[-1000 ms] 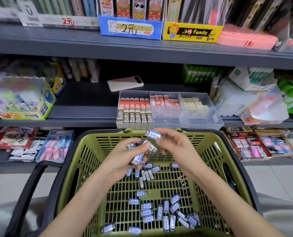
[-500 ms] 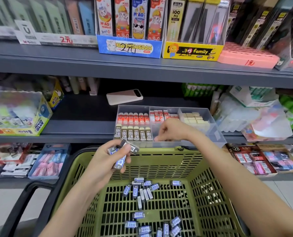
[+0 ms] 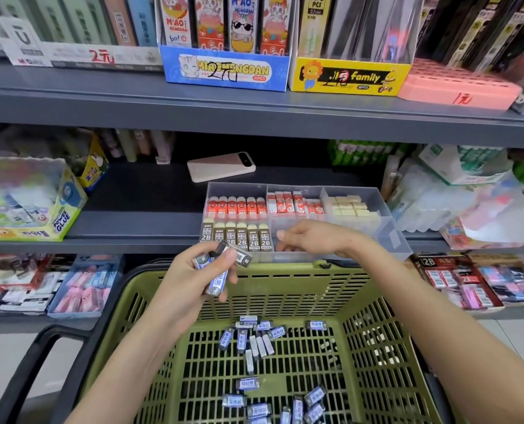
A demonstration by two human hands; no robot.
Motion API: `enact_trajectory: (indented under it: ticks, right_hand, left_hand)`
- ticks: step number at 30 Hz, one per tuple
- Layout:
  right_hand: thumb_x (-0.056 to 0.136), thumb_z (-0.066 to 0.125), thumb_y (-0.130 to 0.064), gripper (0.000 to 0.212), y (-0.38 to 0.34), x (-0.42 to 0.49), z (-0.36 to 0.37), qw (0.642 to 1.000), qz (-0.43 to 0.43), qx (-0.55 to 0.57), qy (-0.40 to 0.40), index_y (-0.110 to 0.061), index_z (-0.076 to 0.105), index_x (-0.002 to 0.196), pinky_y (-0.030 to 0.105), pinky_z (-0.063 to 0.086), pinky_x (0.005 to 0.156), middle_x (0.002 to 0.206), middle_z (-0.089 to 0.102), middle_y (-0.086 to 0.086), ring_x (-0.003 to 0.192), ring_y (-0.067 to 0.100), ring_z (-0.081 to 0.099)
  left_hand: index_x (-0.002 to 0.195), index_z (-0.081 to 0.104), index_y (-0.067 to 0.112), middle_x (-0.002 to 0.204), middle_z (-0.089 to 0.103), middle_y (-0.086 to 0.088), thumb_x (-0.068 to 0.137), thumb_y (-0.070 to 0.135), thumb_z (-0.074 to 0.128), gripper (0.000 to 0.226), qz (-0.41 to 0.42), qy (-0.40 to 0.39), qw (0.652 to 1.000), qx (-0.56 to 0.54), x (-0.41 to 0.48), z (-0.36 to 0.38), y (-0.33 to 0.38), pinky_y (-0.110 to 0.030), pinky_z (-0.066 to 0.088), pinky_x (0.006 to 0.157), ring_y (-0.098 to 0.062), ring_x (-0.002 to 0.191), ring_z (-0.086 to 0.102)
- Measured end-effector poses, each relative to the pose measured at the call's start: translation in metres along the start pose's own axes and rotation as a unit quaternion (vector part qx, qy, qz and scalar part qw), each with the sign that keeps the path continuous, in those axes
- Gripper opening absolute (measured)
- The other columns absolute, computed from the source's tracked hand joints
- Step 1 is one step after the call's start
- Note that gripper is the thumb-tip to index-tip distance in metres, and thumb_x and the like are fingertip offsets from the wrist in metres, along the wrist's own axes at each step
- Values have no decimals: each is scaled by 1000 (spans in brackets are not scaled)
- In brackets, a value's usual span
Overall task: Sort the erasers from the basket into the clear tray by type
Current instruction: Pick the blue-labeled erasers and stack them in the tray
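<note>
Left hand (image 3: 199,280) grips several blue-labelled erasers (image 3: 221,272), right hand (image 3: 312,238) reaches into the clear tray (image 3: 390,231), grasp indeterminate; four types sit sorted there, many loose erasers (image 3: 256,342) await in the basket (image 3: 285,281).

Bare forearms; left hand (image 3: 190,280), right hand (image 3: 312,240).

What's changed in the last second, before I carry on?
The right hand carried its blue-labelled eraser forward from over the green basket into the clear tray, front compartment; whether it has let go is hidden. The left hand still grips its bunch of erasers. The loose erasers in the basket are unmoved.
</note>
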State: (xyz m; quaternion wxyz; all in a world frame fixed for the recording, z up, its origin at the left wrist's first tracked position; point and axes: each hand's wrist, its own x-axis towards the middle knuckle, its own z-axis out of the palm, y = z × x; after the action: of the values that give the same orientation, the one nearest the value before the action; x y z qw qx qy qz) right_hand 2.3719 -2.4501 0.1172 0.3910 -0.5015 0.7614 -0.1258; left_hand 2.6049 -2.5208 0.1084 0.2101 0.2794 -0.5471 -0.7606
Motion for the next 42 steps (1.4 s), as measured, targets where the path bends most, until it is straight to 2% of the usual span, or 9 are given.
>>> enact_trajectory:
  ticks: [6, 14, 22, 26, 31, 33, 37, 39, 42]
  right_hand:
    - [99, 31, -45, 47, 3, 1, 1, 999, -1, 33, -10, -15, 65, 111, 31, 43, 98, 119, 63, 2, 107, 15, 57]
    - [101, 36, -30, 32, 10, 3, 3, 993, -13, 111, 31, -12, 64, 104, 30, 48, 91, 92, 65, 0, 90, 14, 61]
    - [101, 36, -32, 36, -1, -8, -4, 999, -3, 47, 21, -10, 63, 108, 33, 50, 91, 98, 67, 2, 91, 15, 64]
    - [98, 42, -32, 38, -20, -24, -5, 982, -73, -7, 173, -3, 66, 93, 42, 50, 84, 89, 69, 10, 86, 25, 63]
    - [81, 71, -23, 15, -52, -51, 23, 970, -174, 86, 146, -16, 68, 94, 8, 44, 66, 80, 64, -9, 72, -5, 57]
    - [80, 73, -23, 17, -56, -53, 36, 968, -154, 110, 164, -17, 66, 93, 9, 45, 65, 77, 60, -10, 68, -4, 54]
    - [81, 71, -13, 12, -58, -53, 49, 935, -107, 281, 189, -12, 66, 92, 24, 53, 65, 86, 66, 12, 75, 16, 60]
    - [82, 69, -9, 8, -54, -56, 50, 910, -117, 354, 182, -12, 66, 89, 22, 53, 63, 83, 65, 8, 70, 12, 60]
    - [82, 68, -11, 4, -37, -57, 25, 895, -114, 335, 273, -13, 67, 85, 21, 52, 64, 71, 63, -1, 61, 10, 58]
  left_hand:
    - [75, 73, 23, 66, 62, -2, 66, 38, 81, 19, 25, -1, 1000, -5, 13, 4, 12, -22, 41, 42, -14, 60, 58]
    - [73, 75, 25, 67, 66, -3, 64, 34, 73, 12, 20, 20, 999, -15, 11, 2, 5, -21, 41, 39, -13, 59, 62]
    - [69, 74, 25, 73, 70, -5, 59, 37, 76, 16, 11, 11, 1000, 10, 6, 8, -2, -22, 41, 39, -14, 60, 64]
    - [65, 72, 28, 75, 70, -5, 60, 37, 76, 11, 7, 5, 1000, 10, 4, 11, -4, -23, 42, 39, -15, 61, 64]
    - [72, 75, 24, 72, 68, -3, 62, 33, 75, 13, -6, 2, 999, -53, 5, 13, -6, -21, 39, 36, -13, 58, 63]
    - [70, 75, 25, 71, 67, -3, 66, 27, 73, 4, -19, 3, 995, -102, 6, 13, -8, -20, 37, 35, -14, 57, 62]
    - [80, 76, 20, 74, 68, -5, 71, 24, 74, 9, -23, -10, 991, -131, 5, 14, -12, -20, 38, 36, -15, 57, 62]
    - [85, 76, 18, 74, 68, -6, 66, 28, 81, 22, -21, -14, 993, -118, 4, 13, -12, -20, 39, 37, -16, 58, 63]
    - [91, 75, 16, 73, 66, -5, 63, 33, 80, 33, -15, -13, 995, -103, 5, 12, -13, -21, 40, 39, -16, 59, 61]
